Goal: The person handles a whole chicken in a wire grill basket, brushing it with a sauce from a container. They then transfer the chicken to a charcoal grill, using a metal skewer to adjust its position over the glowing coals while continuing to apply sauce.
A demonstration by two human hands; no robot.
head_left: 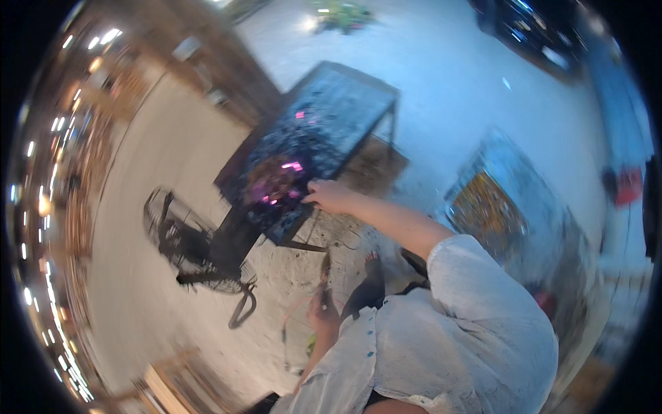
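Note:
A dark metal table [357,85] stands before me, with black charcoal [310,139] spread on its top. Coals [292,166] glow pink among a brownish heap at the near end. My right hand [328,195] reaches over the table's near right edge, fingers bent near the coals; blur hides whether they pinch anything. Lower down, beside my leg, my left hand [323,313] is closed around a slim dark tool [325,274] that points towards the table; its kind cannot be told.
A black fan [181,240] with a wire cage stands left of the table. To the right, a tray [486,207] of brownish material rests on a wet-looking surface. Wooden boards [170,388] lie at the lower left. A thin reddish cable or hose [284,321] runs near my left hand.

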